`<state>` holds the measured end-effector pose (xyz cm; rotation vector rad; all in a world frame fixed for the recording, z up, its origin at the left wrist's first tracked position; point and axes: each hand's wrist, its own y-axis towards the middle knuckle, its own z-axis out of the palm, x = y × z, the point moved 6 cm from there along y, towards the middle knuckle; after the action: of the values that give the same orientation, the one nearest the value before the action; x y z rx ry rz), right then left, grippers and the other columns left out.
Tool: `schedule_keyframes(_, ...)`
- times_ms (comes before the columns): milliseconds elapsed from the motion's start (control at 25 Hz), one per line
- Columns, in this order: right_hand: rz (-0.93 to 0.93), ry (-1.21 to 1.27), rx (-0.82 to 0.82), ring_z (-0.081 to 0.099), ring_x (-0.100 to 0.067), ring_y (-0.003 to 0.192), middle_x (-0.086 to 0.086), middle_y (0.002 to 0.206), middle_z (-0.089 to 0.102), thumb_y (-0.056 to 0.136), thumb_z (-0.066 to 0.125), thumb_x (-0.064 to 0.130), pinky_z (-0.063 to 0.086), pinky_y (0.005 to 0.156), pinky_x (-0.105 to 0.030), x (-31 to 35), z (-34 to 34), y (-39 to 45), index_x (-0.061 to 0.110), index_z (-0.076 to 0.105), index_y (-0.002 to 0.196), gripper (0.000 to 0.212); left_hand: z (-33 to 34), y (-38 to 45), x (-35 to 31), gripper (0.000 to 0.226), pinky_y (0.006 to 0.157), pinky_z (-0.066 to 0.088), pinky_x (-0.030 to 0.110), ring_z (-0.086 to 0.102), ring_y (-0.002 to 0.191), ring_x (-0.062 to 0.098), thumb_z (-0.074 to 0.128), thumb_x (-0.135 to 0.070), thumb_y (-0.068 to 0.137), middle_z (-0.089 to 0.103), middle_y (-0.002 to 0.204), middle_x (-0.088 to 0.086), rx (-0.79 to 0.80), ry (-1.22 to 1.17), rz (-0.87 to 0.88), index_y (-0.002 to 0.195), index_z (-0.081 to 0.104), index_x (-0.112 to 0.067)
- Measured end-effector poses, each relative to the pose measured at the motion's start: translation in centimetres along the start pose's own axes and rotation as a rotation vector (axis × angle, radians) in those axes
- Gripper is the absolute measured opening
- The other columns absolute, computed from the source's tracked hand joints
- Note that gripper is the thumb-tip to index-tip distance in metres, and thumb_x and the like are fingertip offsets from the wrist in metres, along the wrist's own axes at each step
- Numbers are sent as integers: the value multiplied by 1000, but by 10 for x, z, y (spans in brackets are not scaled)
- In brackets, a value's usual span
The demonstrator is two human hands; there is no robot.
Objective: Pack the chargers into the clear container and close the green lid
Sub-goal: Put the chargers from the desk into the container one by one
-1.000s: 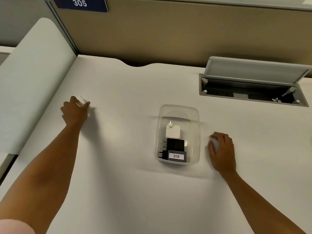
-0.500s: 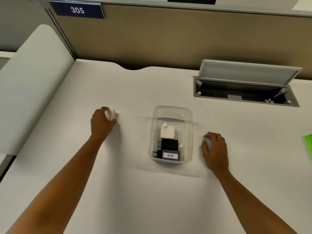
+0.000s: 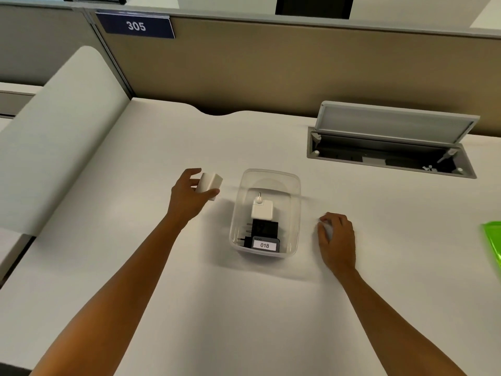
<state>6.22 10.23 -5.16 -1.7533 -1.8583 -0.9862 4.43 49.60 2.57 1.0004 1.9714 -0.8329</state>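
The clear container [image 3: 295, 207] sits open in the middle of the white desk. Inside it lie a white charger [image 3: 262, 209], a black charger [image 3: 264, 227] and a dark charger with a label reading 018 [image 3: 264, 244]. My left hand [image 3: 187, 196] holds another white charger [image 3: 208, 183] in the air just left of the container. To the container's right, my right hand [image 3: 337, 237] rests on the desk, curled over something small and whitish that is mostly hidden. A corner of the green lid [image 3: 494, 240] shows at the right edge.
An open cable hatch [image 3: 390, 147] with its grey flap raised is sunk into the desk at the back right. A tan partition with a sign reading 305 [image 3: 135, 25] runs along the back. A white side panel [image 3: 54, 137] borders the desk on the left.
My left hand has carried the white charger from the far left of the desk rightward and lifted it close to the container. My right hand has stayed put.
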Motion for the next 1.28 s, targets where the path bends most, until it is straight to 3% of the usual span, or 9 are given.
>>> schedule_keyframes(80,148,253,-122,61,-21,97,2,106,63,97,55,26,52,77,-24,18,-11,13,17,60,110,17,-1,-4,-8,74,89,57,44,68,100,26,86,-31,71,66,120,4,4,-39,2,134,48,-26)
schedule_keyframes(200,0,400,-139,61,-14,84,8,96,63,94,58,33,47,63,-17,87,-16,37,23,59,107,16,-1,-8,-17,73,89,56,42,68,101,26,85,-31,72,66,121,5,6,-66,-4,135,48,-25)
schedule_keyframes(320,-26,225,166,64,-10,78,11,89,64,86,61,52,46,60,-21,144,23,48,30,56,102,28,0,-12,-22,71,87,56,38,67,101,26,85,-29,73,66,121,6,-3,-100,-15,134,49,-24)
schedule_keyframes(440,154,-263,534,62,-28,113,-8,127,59,80,62,65,51,83,-36,149,79,31,15,47,132,74,2,-16,-24,71,87,57,38,67,102,26,85,-29,73,65,121,5,-1,-110,-13,134,48,-25)
schedule_keyframes(520,223,-378,590,57,-30,121,-12,136,52,79,68,60,49,92,-36,144,95,25,9,40,139,84,2,-18,-23,71,88,57,39,66,102,25,85,-29,73,64,120,4,-2,-115,-7,133,48,-26)
schedule_keyframes(680,158,-395,638,60,-30,113,-11,131,52,81,72,44,42,73,-32,139,102,33,10,41,135,71,-1,-18,-17,73,88,58,42,66,101,24,85,-29,73,64,121,4,9,-120,-14,135,48,-25)
schedule_keyframes(800,117,-328,703,61,-29,106,-9,123,59,79,75,34,41,70,-31,136,96,45,13,40,135,69,0,-17,-20,72,87,58,43,66,100,21,85,-28,72,65,119,2,24,-120,11,134,48,-27)
schedule_keyframes(1040,7,-317,896,55,-29,121,-11,136,56,84,74,19,40,84,-27,139,86,56,16,43,143,67,16,-22,-43,71,76,55,21,65,100,10,87,-29,70,65,114,-6,102,-112,133,130,49,-34)
schedule_keyframes(1280,-2,-327,935,55,-27,124,-7,142,53,84,61,-7,44,79,-25,137,79,55,19,48,142,65,27,-24,-52,72,90,58,37,65,104,18,87,-29,70,67,116,-2,146,-102,179,131,49,-34)
